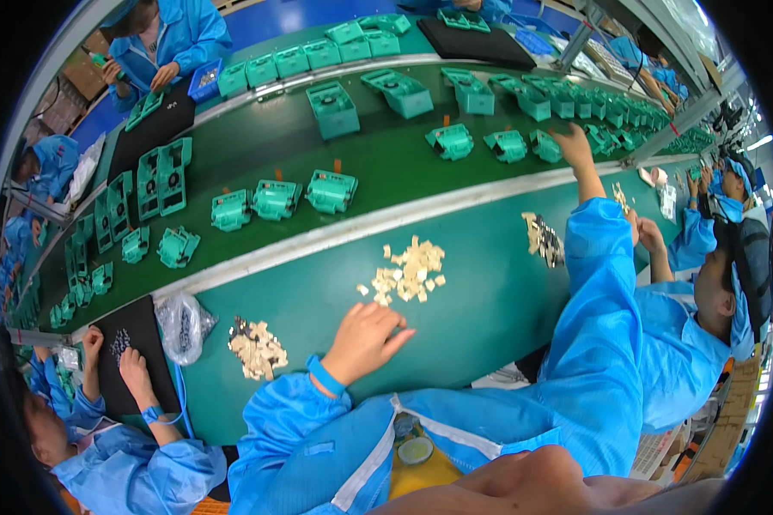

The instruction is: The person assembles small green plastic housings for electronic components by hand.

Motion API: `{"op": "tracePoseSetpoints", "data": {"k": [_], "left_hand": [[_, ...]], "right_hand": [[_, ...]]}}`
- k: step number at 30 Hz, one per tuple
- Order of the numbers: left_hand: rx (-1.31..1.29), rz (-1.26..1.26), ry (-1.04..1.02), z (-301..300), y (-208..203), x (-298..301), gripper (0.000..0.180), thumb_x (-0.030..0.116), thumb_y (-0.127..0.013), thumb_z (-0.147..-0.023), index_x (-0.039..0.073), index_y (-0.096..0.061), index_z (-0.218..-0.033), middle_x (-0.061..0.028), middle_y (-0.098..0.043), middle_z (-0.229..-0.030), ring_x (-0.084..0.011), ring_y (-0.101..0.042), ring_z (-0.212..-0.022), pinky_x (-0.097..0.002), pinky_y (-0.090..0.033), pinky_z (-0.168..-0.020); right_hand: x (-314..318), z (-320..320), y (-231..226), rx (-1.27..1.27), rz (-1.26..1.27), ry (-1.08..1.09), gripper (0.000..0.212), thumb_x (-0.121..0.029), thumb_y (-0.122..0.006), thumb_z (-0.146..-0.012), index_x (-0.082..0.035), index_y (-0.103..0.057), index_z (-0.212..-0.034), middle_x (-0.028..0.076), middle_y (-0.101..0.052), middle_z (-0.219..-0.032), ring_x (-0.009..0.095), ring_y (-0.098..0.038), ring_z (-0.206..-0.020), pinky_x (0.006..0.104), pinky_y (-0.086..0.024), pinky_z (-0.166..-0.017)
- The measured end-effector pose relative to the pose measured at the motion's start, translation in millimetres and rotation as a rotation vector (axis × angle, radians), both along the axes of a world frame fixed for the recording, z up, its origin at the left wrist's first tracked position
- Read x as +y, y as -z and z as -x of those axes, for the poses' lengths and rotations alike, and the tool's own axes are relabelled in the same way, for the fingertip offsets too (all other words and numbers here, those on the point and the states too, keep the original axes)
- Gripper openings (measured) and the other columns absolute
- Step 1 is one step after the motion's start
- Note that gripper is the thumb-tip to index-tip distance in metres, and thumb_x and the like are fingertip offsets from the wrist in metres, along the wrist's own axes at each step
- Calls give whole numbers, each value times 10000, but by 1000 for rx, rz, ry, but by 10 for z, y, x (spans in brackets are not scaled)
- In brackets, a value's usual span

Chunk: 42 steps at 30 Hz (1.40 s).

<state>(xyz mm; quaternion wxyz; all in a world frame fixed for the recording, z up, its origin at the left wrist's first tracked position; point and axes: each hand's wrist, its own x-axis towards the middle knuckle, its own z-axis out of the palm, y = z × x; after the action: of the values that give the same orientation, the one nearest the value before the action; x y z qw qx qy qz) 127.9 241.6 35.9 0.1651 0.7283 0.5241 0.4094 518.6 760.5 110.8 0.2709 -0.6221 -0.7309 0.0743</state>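
Note:
My left hand [369, 342] rests low over the green table, fingers loosely bent and thumb apart, with nothing seen in it. Just beyond its fingertips lies a loose pile of small cream-coloured flat pieces [416, 270]. My right arm stretches far forward across the table edge to the conveyor. There my right hand [573, 148] has its fingers at a small green plastic housing [544, 147], seemingly gripping its right side; the fingertips are partly hidden. Similar green housings [506, 146] sit to its left on the belt, some with an orange tab.
A pale rail [335, 227] divides table from conveyor [386, 154]. Larger green cases [333, 110] stand farther back. More small pieces lie in piles at left [258, 350] and right [543, 240]. A clear plastic bag [185, 328] lies left. Co-workers in blue sit on both sides and opposite.

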Motion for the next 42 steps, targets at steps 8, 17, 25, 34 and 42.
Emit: {"op": "tracePoseSetpoints", "data": {"k": [8,17,25,34,42], "left_hand": [[50,219,-64,-53,-67,-12,164,251,-789,-847,139,-677,-805,-31,-580,-716,-245,-576,-732,-377,-393,-655],[62,194,-42,-31,-72,58,143,220,-785,-854,136,-673,-826,-21,-548,-711,-224,-556,-712,-361,-383,-646],[78,128,-56,-56,83,-41,140,233,-724,-903,121,-664,-845,-27,-624,-781,-230,-598,-798,-374,-426,-726],[-443,-99,-594,234,-146,-140,83,99,-720,-923,32,-687,-886,-68,-643,-756,-171,-598,-667,-314,-473,-615],[-729,42,-643,67,-85,-873,112,79,-713,-944,-4,-663,-1001,-55,-689,-921,-122,-633,-833,-261,-504,-761]], "right_hand": [[341,-391,216,-329,-150,380,765,-127,-618,-836,-10,-326,-1534,251,-453,-1508,491,-481,-1309,523,-392,-1119],[536,-381,434,-315,-451,259,678,-137,-722,-861,3,-402,-1443,234,-540,-1355,447,-557,-1225,508,-483,-997],[-232,616,-38,91,-472,170,790,-294,-857,-806,62,-447,-1380,182,-570,-1212,319,-595,-1065,434,-485,-932],[-3873,2204,-70,101,28,-1112,685,48,-809,-726,-67,-495,-1323,159,-629,-1143,329,-651,-1012,411,-549,-887],[-4718,2078,401,93,84,-1241,673,125,-668,-751,-42,-463,-1371,243,-553,-1268,430,-570,-1206,460,-531,-936]]}}
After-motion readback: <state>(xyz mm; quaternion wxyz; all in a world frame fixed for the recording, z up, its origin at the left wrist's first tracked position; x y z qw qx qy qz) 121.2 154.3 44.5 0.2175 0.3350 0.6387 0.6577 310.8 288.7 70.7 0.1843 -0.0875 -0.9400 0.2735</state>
